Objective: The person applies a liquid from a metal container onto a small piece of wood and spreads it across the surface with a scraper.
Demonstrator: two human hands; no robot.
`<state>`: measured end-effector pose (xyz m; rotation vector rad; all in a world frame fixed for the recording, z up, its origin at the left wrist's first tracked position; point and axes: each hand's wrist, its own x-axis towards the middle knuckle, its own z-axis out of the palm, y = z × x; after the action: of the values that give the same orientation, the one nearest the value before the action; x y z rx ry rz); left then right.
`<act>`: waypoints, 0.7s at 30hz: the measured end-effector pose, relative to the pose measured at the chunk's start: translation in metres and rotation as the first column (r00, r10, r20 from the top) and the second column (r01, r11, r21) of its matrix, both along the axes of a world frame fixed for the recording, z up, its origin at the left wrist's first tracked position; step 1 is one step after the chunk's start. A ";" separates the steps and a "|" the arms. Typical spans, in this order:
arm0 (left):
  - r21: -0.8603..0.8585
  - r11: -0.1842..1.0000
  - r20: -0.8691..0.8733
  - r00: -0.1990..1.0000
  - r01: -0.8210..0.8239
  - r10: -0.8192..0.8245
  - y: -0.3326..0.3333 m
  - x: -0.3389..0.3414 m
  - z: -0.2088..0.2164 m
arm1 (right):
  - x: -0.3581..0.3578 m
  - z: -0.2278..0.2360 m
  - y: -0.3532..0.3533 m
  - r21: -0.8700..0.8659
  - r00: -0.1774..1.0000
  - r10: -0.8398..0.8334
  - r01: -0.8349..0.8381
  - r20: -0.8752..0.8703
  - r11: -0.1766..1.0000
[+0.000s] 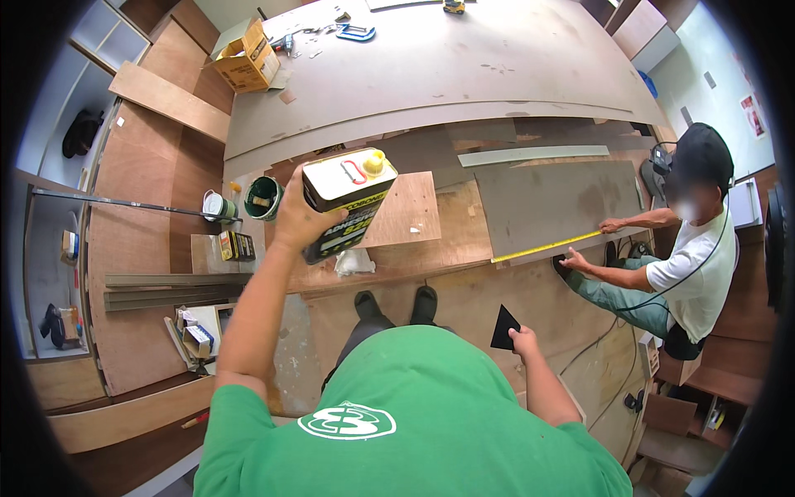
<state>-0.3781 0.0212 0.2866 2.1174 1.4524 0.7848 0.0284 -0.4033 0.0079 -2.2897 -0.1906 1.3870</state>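
My left hand (298, 214) is closed round a black-and-yellow rectangular adhesive can (344, 217), lifted in front of me. The can is slightly tilted, with a yellow cap (376, 162) and a red loop on its pale top. Low on the right, my right hand (523, 340) grips a thin black flat spreader (503, 329) with a slanted edge. Just left of the can stands a dark green bucket (262, 199) with a brush in it. Beneath the can, a pale plywood piece (414, 217) and a crumpled white cloth (354, 262) lie on the boards.
At right, a crouching person (700, 257) stretches a yellow tape measure (546, 248) along a grey board (563, 199). A large grey worktop (431, 74) spans the back, bearing a cardboard box (247, 62). A white pot (219, 206) and smaller can (237, 245) stand left. Cables cross the floor.
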 end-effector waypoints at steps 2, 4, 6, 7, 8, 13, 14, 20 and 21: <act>0.003 0.998 -0.111 0.992 0.057 -0.056 0.007 -0.002 0.015 | -0.004 0.002 0.006 -0.010 1.000 0.008 -0.008 -0.006 1.000; -0.119 0.987 -0.276 0.951 0.106 -0.135 0.007 0.008 0.035 | -0.006 0.001 0.003 -0.024 1.000 0.008 -0.008 -0.008 1.000; -0.157 0.979 -0.364 0.914 0.130 -0.180 0.011 0.012 0.043 | -0.006 -0.003 0.001 -0.036 0.999 0.038 -0.038 0.003 0.999; -0.197 0.969 -0.443 0.869 0.147 -0.222 0.012 0.013 0.045 | -0.006 -0.005 0.000 -0.035 0.999 0.034 -0.034 0.000 0.999; -0.149 0.970 -0.460 0.855 0.193 -0.241 0.014 0.014 0.043 | -0.004 -0.009 -0.005 -0.006 1.000 0.016 -0.016 -0.015 1.000; -0.203 0.959 -0.651 0.704 0.198 -0.283 0.021 0.022 0.049 | -0.004 -0.008 -0.004 -0.040 1.000 0.015 -0.015 -0.012 0.999; -0.218 0.954 -0.689 0.661 0.203 -0.298 0.022 0.027 0.051 | -0.002 -0.007 -0.005 -0.024 1.000 0.010 -0.011 -0.008 1.000; -0.238 0.939 -0.757 0.559 0.248 -0.339 0.028 0.050 0.061 | -0.001 -0.005 -0.002 -0.016 1.000 -0.001 0.001 0.014 1.000; -0.239 0.938 -0.758 0.555 0.253 -0.343 0.030 0.054 0.061 | -0.001 -0.007 -0.004 -0.018 1.000 -0.002 0.002 0.021 1.000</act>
<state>-0.3240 0.0510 0.3477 2.6696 1.3605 -0.4633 0.0270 -0.4070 0.0012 -2.3188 -0.1831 1.3697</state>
